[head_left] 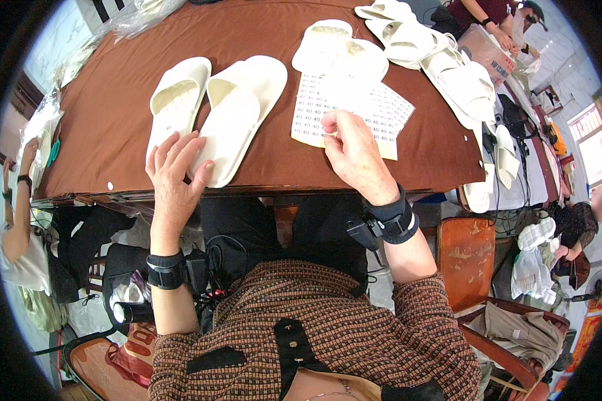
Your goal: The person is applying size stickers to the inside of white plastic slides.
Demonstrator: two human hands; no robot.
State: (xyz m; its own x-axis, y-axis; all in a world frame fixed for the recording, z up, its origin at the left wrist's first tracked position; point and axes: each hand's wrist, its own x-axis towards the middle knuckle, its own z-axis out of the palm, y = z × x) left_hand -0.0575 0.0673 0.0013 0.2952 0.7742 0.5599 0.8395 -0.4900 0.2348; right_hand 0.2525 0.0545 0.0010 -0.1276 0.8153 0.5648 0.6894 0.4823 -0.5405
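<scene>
Two cream slide slippers lie side by side on the brown cloth. The left slipper point(179, 100) has a small dark-printed label on its insole; the right slipper point(237, 120) shows none that I can see. My left hand point(176, 164) rests on their near ends, fingers spread, gripping nothing. My right hand point(356, 150) is over the near part of a white sheet of printed stickers point(308, 113), its fingers curled and pinched together. Whatever may be between those fingertips is too small to make out. Another pair of slippers point(324, 47) partly covers the sheets.
More cream slippers point(461, 87) are heaped along the table's right edge. Clear plastic bags point(144, 17) lie at the far left. A wooden chair point(467, 260) stands to my right. Other people work at the left and at the far right.
</scene>
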